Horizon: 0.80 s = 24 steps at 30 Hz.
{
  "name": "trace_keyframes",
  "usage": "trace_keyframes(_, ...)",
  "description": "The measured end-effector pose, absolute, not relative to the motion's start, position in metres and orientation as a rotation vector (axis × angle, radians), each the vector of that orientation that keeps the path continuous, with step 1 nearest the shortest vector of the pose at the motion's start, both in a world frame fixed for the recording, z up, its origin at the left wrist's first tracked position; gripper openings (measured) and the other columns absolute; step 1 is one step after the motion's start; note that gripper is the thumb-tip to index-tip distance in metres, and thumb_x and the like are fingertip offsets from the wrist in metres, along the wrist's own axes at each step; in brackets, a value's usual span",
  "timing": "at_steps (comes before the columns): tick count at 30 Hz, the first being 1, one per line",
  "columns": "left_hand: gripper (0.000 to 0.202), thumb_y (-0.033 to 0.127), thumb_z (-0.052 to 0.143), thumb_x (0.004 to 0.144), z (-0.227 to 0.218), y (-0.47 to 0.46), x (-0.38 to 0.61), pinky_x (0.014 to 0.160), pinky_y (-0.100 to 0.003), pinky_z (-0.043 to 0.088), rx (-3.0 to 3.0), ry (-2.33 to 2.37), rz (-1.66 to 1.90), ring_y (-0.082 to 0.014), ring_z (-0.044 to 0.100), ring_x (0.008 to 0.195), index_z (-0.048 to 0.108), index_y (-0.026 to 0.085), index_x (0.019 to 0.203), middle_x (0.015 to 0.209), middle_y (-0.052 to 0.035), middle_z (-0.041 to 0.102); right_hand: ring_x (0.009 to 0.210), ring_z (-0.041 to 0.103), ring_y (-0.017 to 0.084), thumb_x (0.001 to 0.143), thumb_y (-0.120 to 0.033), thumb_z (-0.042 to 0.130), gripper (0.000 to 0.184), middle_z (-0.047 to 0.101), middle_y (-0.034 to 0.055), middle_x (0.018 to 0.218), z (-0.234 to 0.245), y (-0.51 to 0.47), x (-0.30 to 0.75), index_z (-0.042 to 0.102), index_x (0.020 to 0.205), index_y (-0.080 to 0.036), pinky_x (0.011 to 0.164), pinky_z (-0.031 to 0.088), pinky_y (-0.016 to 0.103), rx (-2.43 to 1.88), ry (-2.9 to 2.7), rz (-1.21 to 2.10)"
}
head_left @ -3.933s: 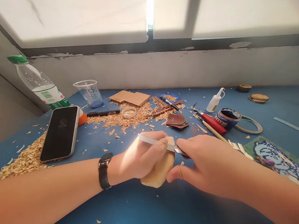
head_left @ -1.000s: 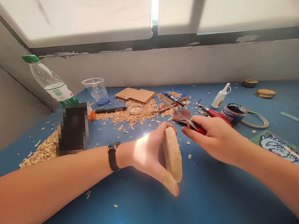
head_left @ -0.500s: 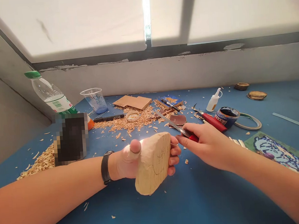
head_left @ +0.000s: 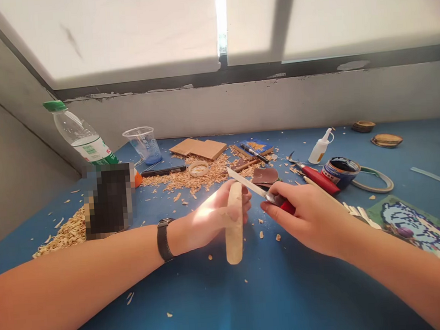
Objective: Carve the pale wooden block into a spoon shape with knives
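Observation:
My left hand grips a pale flat wooden piece, held edge-on to me and standing upright above the blue table. A black watch is on that wrist. My right hand holds a red-handled carving knife, its blade pointing up and left, the tip close to the top of the wooden piece. The hands are a short gap apart.
Wood shavings lie mid-table and in a heap at the left. A water bottle, plastic cup, wood blocks, glue bottle, blue tin, another red knife, tape ring and a pixel-art mat surround the hands.
My left hand has turned the wooden piece from its broad face back to edge-on and lowered it slightly. The knife stays in my right hand, blade now nearer the wood's top.

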<state>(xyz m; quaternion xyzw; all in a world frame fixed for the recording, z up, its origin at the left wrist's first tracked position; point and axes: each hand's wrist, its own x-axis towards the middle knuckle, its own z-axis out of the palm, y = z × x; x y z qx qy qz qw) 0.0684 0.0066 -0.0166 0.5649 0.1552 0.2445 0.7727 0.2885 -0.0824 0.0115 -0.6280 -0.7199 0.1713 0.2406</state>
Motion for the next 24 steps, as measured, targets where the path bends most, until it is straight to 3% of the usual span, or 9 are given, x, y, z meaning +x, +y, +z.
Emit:
trace_keyframes(6,0.086,0.075,0.092,0.060,-0.026,0.010,0.068,0.088,-0.037,0.047,1.185,0.257,0.483,-0.0196,0.048,0.098,0.055,0.028,0.122,0.116,-0.0040,0.047,0.050,0.043,0.013,0.102,-0.044,0.052,0.034,0.051,-0.0072,0.056,0.010,-0.083,0.289,0.042,0.074,-0.028,0.049,0.029,0.031,-1.638,-1.991,0.421)
trace_keyframes(15,0.080,0.063,0.094,0.064,-0.017,0.006,0.072,0.080,-0.032,0.043,1.152,0.277,0.460,-0.0173,0.048,0.085,0.050,0.032,0.122,0.093,0.0024,0.051,0.056,0.040,0.014,0.106,-0.045,0.050,0.037,0.049,-0.0050,0.062,0.013,-0.087,0.293,0.041,0.074,-0.027,0.053,0.029,0.032,-1.539,-2.095,0.504)
trace_keyframes(20,0.066,0.055,0.091,0.068,-0.021,0.008,0.073,0.077,-0.030,0.044,1.102,0.326,0.462,-0.0161,0.049,0.082,0.053,0.030,0.117,0.090,0.0025,0.051,0.062,0.047,0.016,0.109,-0.046,0.043,0.038,0.056,-0.0018,0.068,0.020,-0.093,0.292,0.048,0.078,-0.026,0.058,0.032,0.034,-1.495,-2.150,0.470)
trace_keyframes(24,0.070,0.051,0.096,0.062,-0.020,0.006,0.074,0.077,-0.028,0.045,1.070,0.380,0.485,-0.0151,0.048,0.084,0.056,0.027,0.114,0.094,0.0019,0.050,0.069,0.053,0.017,0.111,-0.047,0.039,0.039,0.062,0.0001,0.076,0.021,-0.094,0.290,0.051,0.081,-0.026,0.063,0.035,0.034,-1.464,-2.136,0.434)
